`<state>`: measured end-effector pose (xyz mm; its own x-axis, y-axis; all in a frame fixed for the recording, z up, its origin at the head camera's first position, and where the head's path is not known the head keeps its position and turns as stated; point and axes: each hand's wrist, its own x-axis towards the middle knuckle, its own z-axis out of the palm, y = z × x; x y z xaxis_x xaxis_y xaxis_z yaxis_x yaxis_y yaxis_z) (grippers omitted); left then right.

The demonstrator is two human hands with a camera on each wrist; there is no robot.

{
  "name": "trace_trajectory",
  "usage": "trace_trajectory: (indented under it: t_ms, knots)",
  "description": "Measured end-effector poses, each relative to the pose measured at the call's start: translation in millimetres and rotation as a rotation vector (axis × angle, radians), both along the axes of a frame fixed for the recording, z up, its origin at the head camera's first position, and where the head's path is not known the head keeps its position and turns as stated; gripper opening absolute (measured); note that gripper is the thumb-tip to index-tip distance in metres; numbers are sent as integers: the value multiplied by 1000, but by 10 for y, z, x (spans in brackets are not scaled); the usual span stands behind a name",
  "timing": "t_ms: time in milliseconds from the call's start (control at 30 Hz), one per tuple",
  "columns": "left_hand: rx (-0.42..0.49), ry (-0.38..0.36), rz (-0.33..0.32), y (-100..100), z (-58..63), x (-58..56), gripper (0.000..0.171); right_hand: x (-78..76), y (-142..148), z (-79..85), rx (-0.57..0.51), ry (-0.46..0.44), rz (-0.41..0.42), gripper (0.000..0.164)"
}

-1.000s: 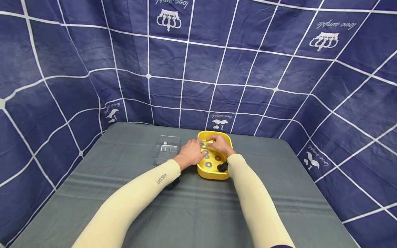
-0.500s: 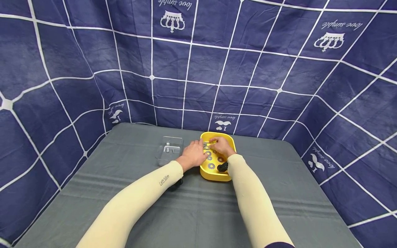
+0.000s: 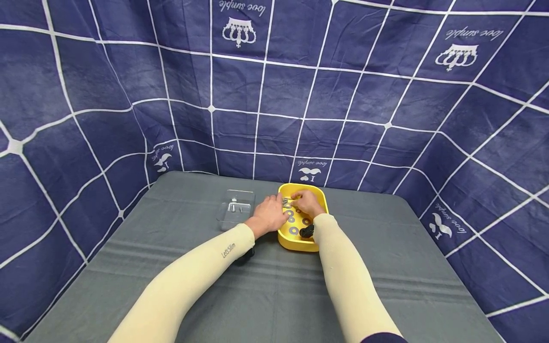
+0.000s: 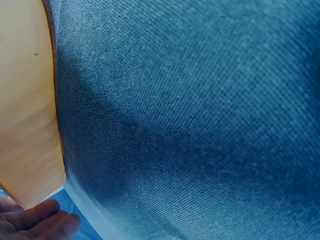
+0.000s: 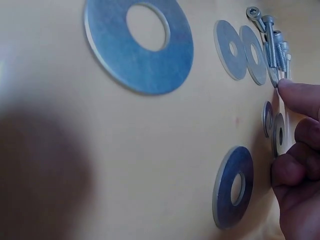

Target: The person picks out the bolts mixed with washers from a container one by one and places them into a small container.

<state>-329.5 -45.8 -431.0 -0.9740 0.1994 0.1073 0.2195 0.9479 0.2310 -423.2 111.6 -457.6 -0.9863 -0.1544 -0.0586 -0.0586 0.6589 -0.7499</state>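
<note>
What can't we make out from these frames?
Right hand, right wrist view: cut off by the right edge; whether it pinches anything is unclear.
Exact screw count, right wrist view: the screws overlap.
Whether the left hand grips the yellow bin or just rests there, head view: the hand itself hides it.
Parts in the clear tray, head view: too small to identify.

From well back at six o'clock, the head view is looking down on the yellow tray (image 3: 297,246); the right wrist's is sharing its washers (image 5: 145,70) close up. The left's is closely facing cloth (image 4: 190,100).
</note>
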Motion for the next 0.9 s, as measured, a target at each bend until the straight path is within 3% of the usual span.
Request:
trace_trajectory:
  t_ms: [433,900]
  knots:
    - [16,9,11,17,-3,12,59,-9,-24,-5,66,12,1,5]
    - [9,18,12,29,-25,-1,62,-13,-61,-10,254,49,6,20]
